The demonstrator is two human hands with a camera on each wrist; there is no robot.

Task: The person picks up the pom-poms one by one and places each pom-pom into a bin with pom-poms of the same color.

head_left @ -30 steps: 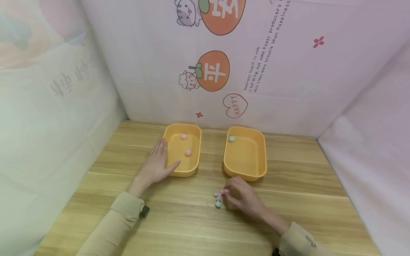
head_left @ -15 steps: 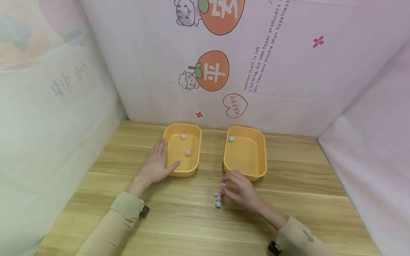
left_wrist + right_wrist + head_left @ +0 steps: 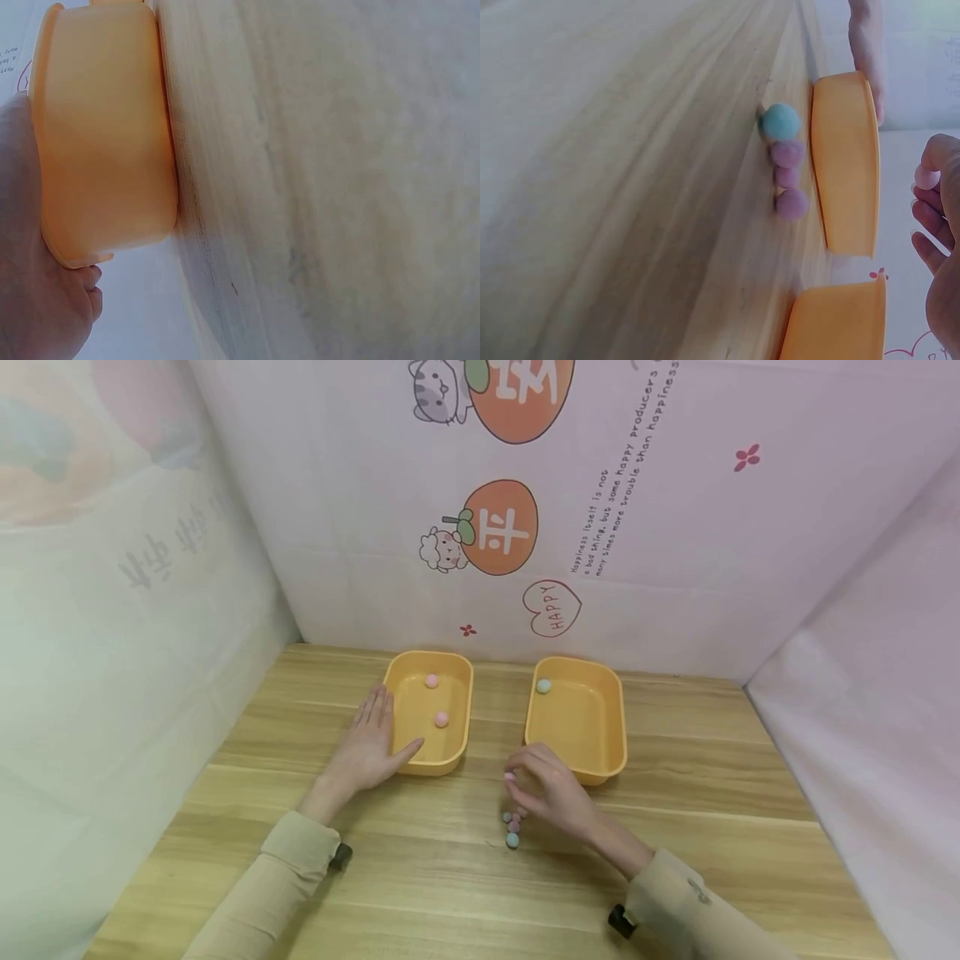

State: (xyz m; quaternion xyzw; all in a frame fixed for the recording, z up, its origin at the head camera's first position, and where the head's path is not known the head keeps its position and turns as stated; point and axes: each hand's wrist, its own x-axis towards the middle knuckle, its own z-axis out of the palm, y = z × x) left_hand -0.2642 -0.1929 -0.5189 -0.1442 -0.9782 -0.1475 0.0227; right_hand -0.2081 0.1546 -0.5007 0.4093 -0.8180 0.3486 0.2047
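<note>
Pink balls [image 3: 442,719], two, in left tray [image 3: 416,700], 11 o'clock, and one blue ball [image 3: 543,686] in right tray [image 3: 577,718], 1 o'clock, head view. Left wrist: left grip [image 3: 34,300], wide, rests against its tray. Right wrist: right grip [image 3: 951,214] pinches another pink ball [image 3: 927,178] at 3 o'clock; loose ball row [image 3: 787,177] on the surface [image 3: 652,150] suggests over half undone.

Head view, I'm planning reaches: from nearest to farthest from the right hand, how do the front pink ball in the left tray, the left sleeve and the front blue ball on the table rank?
1. Front blue ball: on the table, near the right hand.
2. Front pink ball: in the left tray.
3. Left sleeve: far left.
</note>
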